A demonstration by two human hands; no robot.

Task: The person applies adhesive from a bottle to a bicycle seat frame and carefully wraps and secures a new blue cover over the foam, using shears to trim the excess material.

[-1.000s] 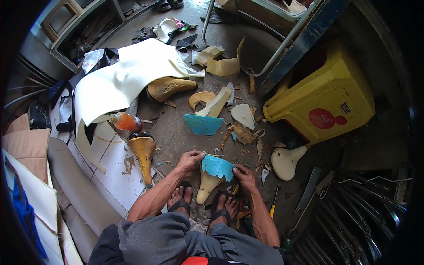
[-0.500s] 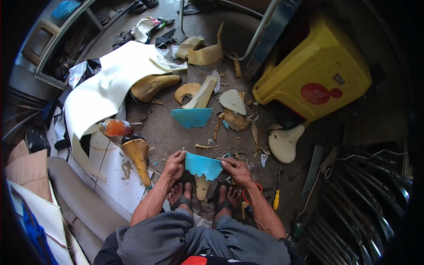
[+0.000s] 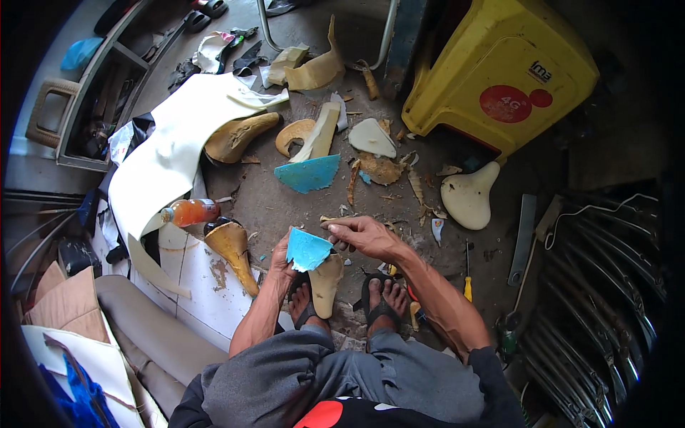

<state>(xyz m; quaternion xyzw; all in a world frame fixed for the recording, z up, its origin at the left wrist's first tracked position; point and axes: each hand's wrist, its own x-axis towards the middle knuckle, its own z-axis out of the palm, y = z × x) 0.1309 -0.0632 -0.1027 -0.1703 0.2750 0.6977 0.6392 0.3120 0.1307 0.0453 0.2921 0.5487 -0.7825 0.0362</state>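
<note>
My left hand (image 3: pixel 282 256) is closed on the edge of a blue ragged-edged piece of thin sheet (image 3: pixel 307 250). To its right, my right hand (image 3: pixel 367 238) has its thumb and fingers pressed together; whatever they hold, if anything, is hidden. A thin tan strip (image 3: pixel 330 220) shows just beyond the right fingertips, and I cannot tell whether they touch it. Below the blue piece, between my feet, a tan bicycle saddle shape (image 3: pixel 326 289) points its narrow end toward me. Farther off lies another blue piece (image 3: pixel 308 175) with a curved edge, under a cream foam wedge (image 3: pixel 322 132).
A white sheet (image 3: pixel 171 121) drapes at the left, beside a bottle of orange liquid (image 3: pixel 191 212) and a worn saddle (image 3: pixel 230 246). A cream saddle (image 3: pixel 471 196) and yellow plastic stool (image 3: pixel 499 85) are at the right. A yellow-handled screwdriver (image 3: pixel 468 274) and scraps lie around.
My right hand has let go of the blue piece and moved up and right of it. The left hand keeps the piece, now tilted. The whole view has shifted slightly.
</note>
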